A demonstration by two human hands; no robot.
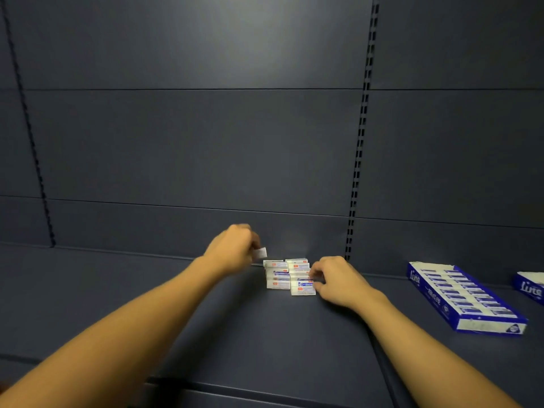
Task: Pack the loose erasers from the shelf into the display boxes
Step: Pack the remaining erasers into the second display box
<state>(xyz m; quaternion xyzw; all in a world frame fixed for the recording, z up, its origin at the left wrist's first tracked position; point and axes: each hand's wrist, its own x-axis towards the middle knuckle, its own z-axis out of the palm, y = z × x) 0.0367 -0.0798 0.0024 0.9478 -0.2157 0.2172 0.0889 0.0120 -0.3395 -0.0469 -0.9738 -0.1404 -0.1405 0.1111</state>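
Note:
A small stack of loose white erasers (278, 277) with blue and red labels sits on the dark shelf (235, 334) against the back panel. My left hand (234, 248) hovers just left of and above the stack, fingers closed on one white eraser (261, 252). My right hand (335, 279) rests on the shelf at the stack's right side, fingertips pinching the front-right eraser (303, 287). A blue and white display box (462, 295) filled with a row of erasers lies to the right.
A second blue display box (530, 285) is cut off by the right frame edge. A slotted upright (360, 136) runs up the dark back panel behind the stack. The shelf's front edge (235, 384) runs below my forearms.

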